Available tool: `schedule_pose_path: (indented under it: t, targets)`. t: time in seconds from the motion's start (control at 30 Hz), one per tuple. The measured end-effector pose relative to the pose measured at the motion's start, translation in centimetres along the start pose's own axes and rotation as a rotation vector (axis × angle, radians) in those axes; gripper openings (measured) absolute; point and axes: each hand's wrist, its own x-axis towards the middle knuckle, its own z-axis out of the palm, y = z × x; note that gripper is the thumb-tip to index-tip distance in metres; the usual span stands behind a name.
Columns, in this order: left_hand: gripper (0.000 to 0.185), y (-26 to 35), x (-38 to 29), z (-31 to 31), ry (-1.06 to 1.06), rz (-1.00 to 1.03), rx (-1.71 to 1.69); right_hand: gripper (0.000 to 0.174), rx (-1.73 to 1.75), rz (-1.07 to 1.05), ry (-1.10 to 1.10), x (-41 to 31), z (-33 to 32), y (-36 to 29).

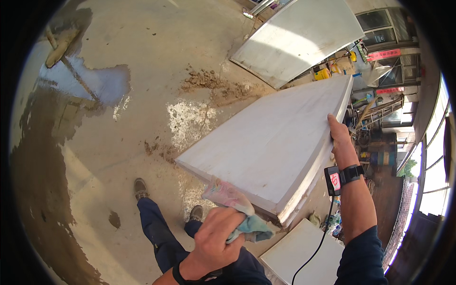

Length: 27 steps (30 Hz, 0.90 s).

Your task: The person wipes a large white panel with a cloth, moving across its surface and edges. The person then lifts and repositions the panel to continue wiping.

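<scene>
A large white panel [263,142] with a thick rim leans tilted before me, its lower corner near the concrete floor. My right hand [340,133] holds its right edge, thumb on the face, fingers hidden behind. A black device on a strap is on my right wrist, with a black cable running down. My left hand [219,237] is closed around a crumpled pink and teal cloth [231,196]. One end of the cloth lies against the panel's near edge; whether it presses there I cannot tell.
Another pale panel [299,39] leans at the top, and one [306,253] lies low at the right. Dirt clumps [203,80] and a wet patch [103,82] mark the floor. A yellow bucket [322,74], a wooden ladder [384,108] and clutter line the right side. A long-handled tool's pole [80,78] shows upper left.
</scene>
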Motion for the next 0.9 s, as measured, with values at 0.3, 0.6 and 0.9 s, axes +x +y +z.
schedule_pose_path:
  t: [0.3,0.6,0.9]
  targets:
    - [0.047,-1.6,-0.1,0.8,-0.336,0.186,0.103,0.069,0.001,-0.016,-0.004,-0.3,0.2,-0.2]
    - [0.056,-1.8,-0.4,1.8,-0.247,0.268,0.186,0.070,0.022,-0.011,0.021,-0.8,0.4,-0.2]
    - [0.043,-3.5,0.3,1.6,-0.216,0.488,0.357,0.070,-0.023,-0.018,0.061,-0.2,0.1,0.1]
